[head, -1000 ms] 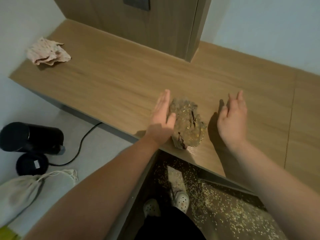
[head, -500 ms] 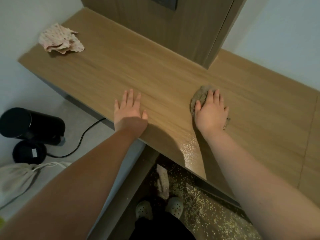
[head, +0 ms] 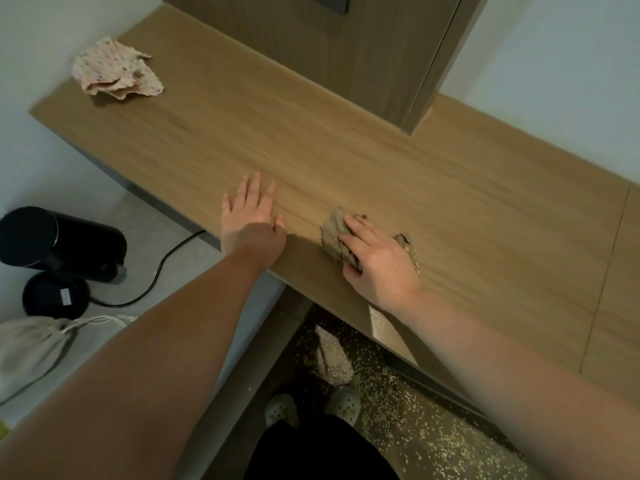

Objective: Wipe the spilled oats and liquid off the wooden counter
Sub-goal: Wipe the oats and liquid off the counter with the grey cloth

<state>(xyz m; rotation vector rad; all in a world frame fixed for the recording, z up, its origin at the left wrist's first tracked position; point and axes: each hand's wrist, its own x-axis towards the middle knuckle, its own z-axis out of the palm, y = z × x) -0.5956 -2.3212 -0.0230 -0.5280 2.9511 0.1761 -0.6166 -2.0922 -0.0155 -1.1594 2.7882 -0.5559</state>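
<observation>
Head view, left hand [head: 251, 220] flat and spread on counter [head: 381, 168], right hand [head: 377, 261] straight-fingered, pressing brown rag [head: 332, 232], rag partly hidden

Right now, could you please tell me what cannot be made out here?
Head view only.
Cloth: partly covered by the right hand.
Wall plate: cut off by the top edge.
Bag: cut off by the left edge.
Crumbs beside that hand: too small to identify.

Left hand [head: 251, 220] flat, right hand [head: 377, 261] pressing (both palm-down)
</observation>
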